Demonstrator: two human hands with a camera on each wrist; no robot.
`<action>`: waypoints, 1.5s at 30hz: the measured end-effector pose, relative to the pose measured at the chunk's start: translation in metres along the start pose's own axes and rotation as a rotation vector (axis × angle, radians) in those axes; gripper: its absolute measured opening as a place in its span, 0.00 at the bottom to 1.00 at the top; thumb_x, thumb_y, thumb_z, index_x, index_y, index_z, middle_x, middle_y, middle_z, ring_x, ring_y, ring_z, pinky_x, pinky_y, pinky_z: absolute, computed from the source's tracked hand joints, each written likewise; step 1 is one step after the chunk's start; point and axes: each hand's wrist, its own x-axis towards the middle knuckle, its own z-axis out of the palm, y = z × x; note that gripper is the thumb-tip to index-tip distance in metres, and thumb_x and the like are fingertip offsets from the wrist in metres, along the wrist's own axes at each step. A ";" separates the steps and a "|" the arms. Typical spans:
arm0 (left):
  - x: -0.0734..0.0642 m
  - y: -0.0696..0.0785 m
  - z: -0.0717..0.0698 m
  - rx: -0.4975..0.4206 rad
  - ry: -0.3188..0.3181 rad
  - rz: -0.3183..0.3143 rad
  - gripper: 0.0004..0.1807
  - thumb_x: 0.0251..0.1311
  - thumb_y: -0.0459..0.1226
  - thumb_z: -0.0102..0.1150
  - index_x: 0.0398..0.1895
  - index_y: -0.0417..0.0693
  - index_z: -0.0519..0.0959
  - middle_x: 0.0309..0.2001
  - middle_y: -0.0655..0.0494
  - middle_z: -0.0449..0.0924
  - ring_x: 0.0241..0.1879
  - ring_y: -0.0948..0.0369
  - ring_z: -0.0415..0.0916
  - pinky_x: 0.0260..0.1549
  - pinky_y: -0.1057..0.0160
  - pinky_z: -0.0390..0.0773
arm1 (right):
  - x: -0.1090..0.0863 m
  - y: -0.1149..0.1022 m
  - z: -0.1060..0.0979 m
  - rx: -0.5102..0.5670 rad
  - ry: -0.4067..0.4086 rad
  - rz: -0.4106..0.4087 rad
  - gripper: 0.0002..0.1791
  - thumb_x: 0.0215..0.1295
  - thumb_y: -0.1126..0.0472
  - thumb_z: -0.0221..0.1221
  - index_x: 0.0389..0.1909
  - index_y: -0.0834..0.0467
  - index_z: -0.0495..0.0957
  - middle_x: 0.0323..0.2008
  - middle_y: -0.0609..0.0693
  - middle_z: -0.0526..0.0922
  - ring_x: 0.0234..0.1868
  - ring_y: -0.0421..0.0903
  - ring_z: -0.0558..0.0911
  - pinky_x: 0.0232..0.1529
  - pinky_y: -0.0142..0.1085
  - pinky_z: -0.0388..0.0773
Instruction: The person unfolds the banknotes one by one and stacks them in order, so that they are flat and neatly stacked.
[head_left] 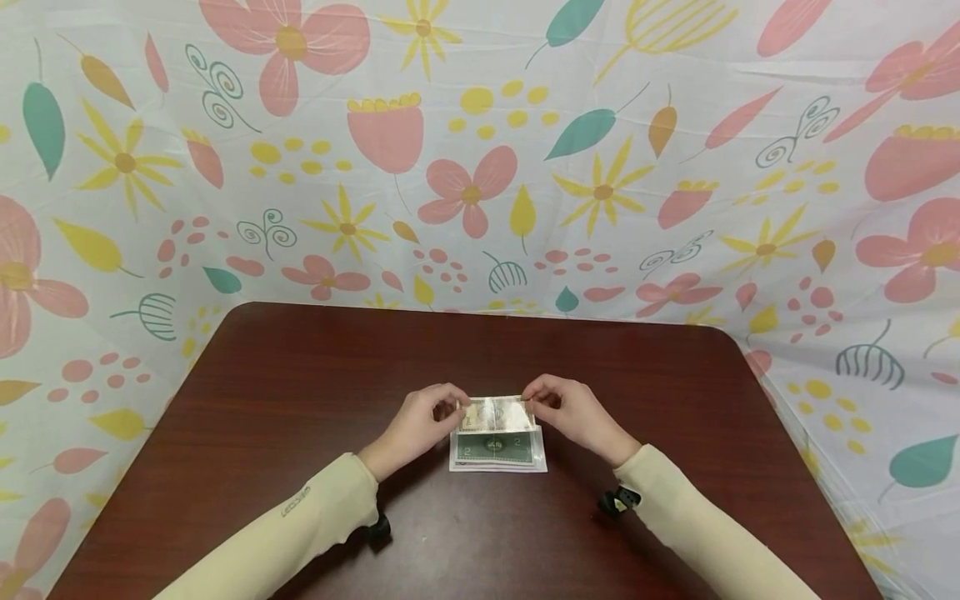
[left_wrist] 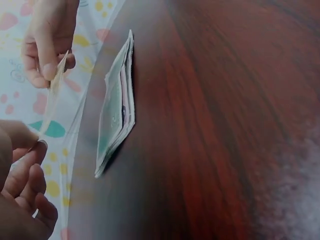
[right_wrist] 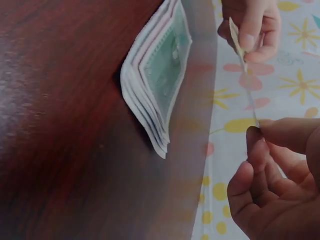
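Observation:
A pale banknote (head_left: 497, 415) is held up by its two ends. My left hand (head_left: 424, 417) pinches its left end between thumb and fingers. At the other end, my right hand (head_left: 573, 411) pinches it the same way. Just below lies a small stack of banknotes (head_left: 497, 450), a green note with a 2 on top. The wrist views show the stack (left_wrist: 117, 105) edge-on, several layers thick with slightly bent corners. There the raised banknote (right_wrist: 248, 85) appears thin and is well apart from the stack.
The dark brown wooden table (head_left: 337, 358) has rounded far corners. Behind it and at both sides hangs a white cloth (head_left: 480, 150) printed with flowers and leaves. Both forearms wear cream sleeves (head_left: 300, 517), with black straps (head_left: 619, 502) at the wrists.

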 end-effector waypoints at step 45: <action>-0.014 -0.003 0.005 0.368 -0.102 -0.004 0.02 0.68 0.38 0.68 0.39 0.50 0.86 0.31 0.65 0.77 0.35 0.64 0.73 0.36 0.62 0.75 | -0.016 0.015 0.023 -0.105 -0.113 -0.055 0.01 0.72 0.62 0.64 0.40 0.55 0.84 0.25 0.39 0.76 0.26 0.35 0.71 0.30 0.32 0.71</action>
